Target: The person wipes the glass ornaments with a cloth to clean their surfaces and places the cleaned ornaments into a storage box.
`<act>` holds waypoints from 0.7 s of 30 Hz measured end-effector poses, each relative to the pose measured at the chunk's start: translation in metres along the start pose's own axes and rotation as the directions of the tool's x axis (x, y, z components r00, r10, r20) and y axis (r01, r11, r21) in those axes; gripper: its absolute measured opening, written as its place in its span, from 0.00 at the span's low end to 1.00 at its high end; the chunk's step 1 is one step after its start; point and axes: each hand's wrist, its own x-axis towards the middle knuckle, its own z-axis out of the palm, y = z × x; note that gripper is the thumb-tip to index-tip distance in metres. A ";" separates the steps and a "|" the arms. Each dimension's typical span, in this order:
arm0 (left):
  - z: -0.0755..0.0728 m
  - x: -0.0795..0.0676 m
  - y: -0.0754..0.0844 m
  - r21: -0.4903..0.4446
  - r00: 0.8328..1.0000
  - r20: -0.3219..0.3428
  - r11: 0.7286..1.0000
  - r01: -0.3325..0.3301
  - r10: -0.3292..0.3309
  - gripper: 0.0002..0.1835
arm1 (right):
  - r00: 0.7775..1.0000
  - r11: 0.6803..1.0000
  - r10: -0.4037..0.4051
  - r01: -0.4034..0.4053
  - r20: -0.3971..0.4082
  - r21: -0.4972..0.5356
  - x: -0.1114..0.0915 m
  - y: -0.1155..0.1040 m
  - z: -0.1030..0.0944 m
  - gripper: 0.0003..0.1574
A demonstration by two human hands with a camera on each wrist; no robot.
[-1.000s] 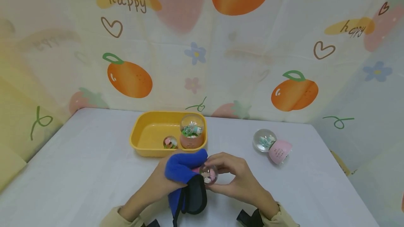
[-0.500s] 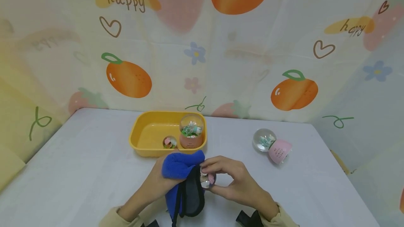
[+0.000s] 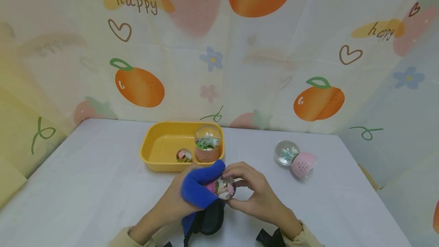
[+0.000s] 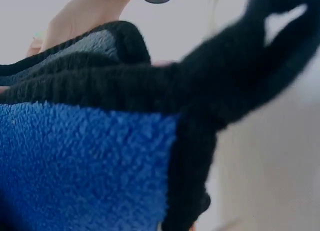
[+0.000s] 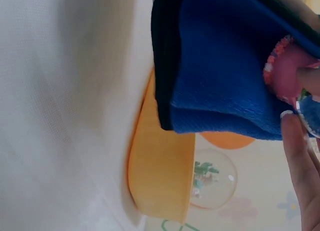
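Observation:
Mid-front in the head view, my left hand (image 3: 176,195) holds a blue cloth (image 3: 199,188) with black edging, wrapped about a small snow globe (image 3: 225,189). My right hand (image 3: 257,193) pinches the clear ball of the globe between thumb and fingers. The globe lies on its side, ball to the right. In the right wrist view its pink base (image 5: 289,73) shows against the blue cloth (image 5: 220,76), beside a fingertip. The left wrist view is mostly filled by the cloth (image 4: 85,166) and its black edging, which hide the globe there.
Just behind the hands stands a yellow tray (image 3: 161,166) with a larger snow globe (image 3: 207,144) and a small one (image 3: 184,155) in it. Another snow globe (image 3: 303,164), pink-based, lies on its side at the right of the white table (image 3: 85,186). A printed curtain (image 3: 253,71) closes the back.
Half a second ago the cloth's dark flap covered the pink base; now the blue side wraps it and the base shows again. Both hands have shifted slightly, still on cloth and globe.

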 end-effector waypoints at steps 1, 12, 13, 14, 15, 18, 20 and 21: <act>0.001 0.000 0.000 0.005 1.000 -0.012 1.000 -0.012 0.012 0.33 | 1.000 1.000 0.010 -0.010 -0.005 0.002 0.000 0.000 0.000 0.36; 0.006 0.001 -0.003 0.119 0.966 -0.069 0.964 -0.239 0.249 0.27 | 0.999 0.999 0.035 -0.035 0.002 0.037 0.000 -0.001 -0.001 0.30; 0.006 0.002 -0.003 0.121 0.963 -0.068 0.961 -0.250 0.259 0.25 | 1.000 0.999 0.031 -0.031 0.000 0.036 0.000 -0.001 -0.001 0.30; 0.005 0.002 -0.003 0.124 0.959 -0.074 0.957 -0.263 0.273 0.23 | 1.000 0.999 0.027 -0.027 0.002 0.041 -0.001 -0.001 -0.001 0.30; 0.005 0.002 -0.003 0.123 0.957 -0.087 0.957 -0.264 0.276 0.22 | 1.000 0.999 0.020 -0.020 0.007 0.044 -0.001 -0.001 0.000 0.30; 0.004 0.001 -0.004 0.129 0.952 -0.126 0.956 -0.263 0.279 0.21 | 1.000 0.999 0.001 -0.002 0.024 0.051 -0.001 -0.001 0.000 0.30; 0.003 0.000 -0.004 0.122 0.955 -0.149 0.963 -0.239 0.256 0.22 | 0.999 0.998 -0.006 0.005 0.034 0.056 -0.001 -0.001 0.001 0.30; 0.003 0.000 -0.004 0.115 0.960 -0.152 0.969 -0.221 0.237 0.22 | 0.999 0.998 -0.013 0.011 0.034 0.055 -0.001 -0.001 0.001 0.30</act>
